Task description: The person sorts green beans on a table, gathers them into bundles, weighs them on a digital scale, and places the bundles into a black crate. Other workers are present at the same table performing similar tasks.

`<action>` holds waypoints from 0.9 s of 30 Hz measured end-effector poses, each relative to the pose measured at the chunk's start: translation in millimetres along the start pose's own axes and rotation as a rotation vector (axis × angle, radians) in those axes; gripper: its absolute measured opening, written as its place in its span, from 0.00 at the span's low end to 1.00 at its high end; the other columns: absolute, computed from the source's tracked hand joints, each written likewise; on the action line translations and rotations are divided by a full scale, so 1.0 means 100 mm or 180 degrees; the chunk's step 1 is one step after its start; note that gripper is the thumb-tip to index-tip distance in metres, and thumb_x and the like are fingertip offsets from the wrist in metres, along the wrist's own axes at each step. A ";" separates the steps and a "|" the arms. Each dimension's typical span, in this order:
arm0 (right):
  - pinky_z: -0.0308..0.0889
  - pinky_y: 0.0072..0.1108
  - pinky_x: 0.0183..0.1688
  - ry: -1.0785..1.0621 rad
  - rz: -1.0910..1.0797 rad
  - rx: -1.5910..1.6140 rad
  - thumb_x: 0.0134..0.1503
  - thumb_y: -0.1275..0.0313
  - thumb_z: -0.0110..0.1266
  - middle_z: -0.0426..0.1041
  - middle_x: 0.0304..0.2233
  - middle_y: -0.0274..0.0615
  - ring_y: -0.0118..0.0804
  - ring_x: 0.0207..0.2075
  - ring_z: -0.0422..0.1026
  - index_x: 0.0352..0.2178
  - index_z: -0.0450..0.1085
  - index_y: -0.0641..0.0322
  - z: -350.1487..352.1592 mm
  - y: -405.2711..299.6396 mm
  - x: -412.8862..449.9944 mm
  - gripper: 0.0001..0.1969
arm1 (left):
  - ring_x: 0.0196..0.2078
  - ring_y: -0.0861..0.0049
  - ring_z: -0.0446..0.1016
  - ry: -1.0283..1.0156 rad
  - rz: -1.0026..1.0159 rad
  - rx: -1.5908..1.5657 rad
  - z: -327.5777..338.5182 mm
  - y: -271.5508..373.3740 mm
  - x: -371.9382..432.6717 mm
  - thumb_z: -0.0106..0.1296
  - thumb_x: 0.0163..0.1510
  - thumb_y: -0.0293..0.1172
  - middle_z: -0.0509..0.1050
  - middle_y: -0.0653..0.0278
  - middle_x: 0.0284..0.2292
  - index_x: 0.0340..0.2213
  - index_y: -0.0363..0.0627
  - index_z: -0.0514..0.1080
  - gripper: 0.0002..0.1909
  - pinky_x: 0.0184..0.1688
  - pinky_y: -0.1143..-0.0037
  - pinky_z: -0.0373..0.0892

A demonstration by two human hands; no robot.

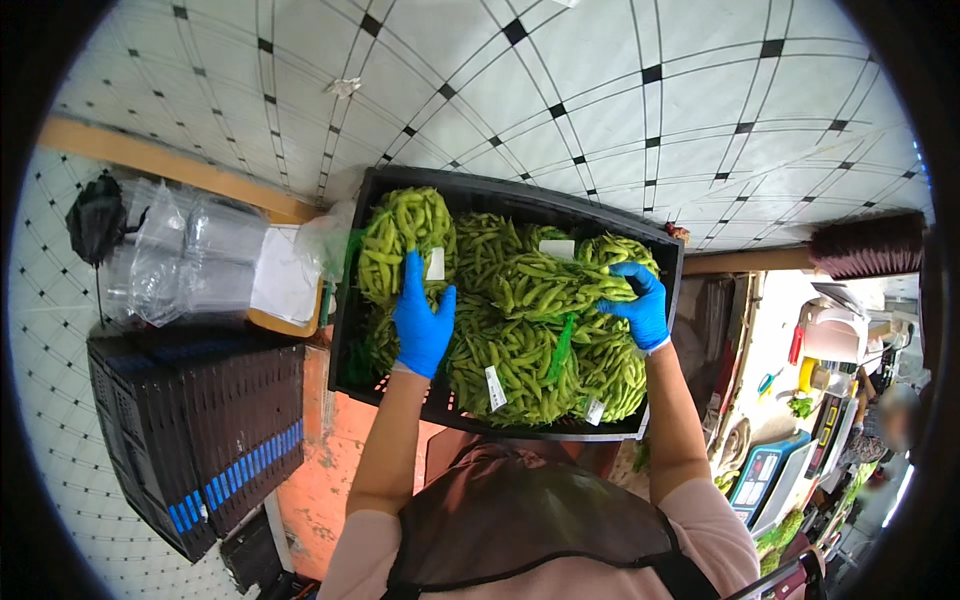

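A black plastic crate point(510, 187) lies before me, filled with several green mesh bags of edamame pods. My left hand point(422, 319), in a blue glove, lies against the lower part of the left bag of pods point(401, 217), thumb and fingers spread. At the right, my blue-gloved right hand point(637, 304) pinches the end of a middle bag of pods point(536, 285) between thumb and fingers. Below that bag is another bag of pods point(510, 364) with a gathered green mesh neck point(561, 349) and a white label point(495, 388). The undersides of the bags are hidden.
Stacked black crates point(202, 435) stand at the left, below clear plastic bags or packaging point(187, 251). A tiled wall point(510, 90) rises behind the crate. On the right are a scale point(765, 480), a broom head point(870, 244) and, farther off, another person point(874, 435).
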State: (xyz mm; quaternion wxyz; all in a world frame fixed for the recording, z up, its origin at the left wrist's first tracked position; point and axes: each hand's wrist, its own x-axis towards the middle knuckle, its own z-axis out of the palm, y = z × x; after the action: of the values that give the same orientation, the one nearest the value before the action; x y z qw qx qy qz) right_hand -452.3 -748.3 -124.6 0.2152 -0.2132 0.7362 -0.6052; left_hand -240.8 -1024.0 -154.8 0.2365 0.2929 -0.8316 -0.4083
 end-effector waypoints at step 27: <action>0.69 0.22 0.39 -0.0168 -0.0951 -0.0889 0.31 0.82 0.69 0.72 0.33 0.38 0.36 0.35 0.72 0.32 0.74 0.59 0.66 -0.63 -0.15 0.22 | 0.56 0.62 0.64 -0.1645 -0.3539 -0.2616 0.28 -0.11 -0.15 0.48 0.49 0.68 0.60 0.49 0.57 0.58 0.37 0.55 0.49 0.53 0.68 0.63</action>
State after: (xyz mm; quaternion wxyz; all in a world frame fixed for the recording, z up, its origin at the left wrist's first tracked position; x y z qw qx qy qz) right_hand -398.7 -803.1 -72.8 0.1106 -0.3636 0.7673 -0.5166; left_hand -245.1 -1003.9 -181.6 -0.1181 0.4534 -0.3695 -0.8024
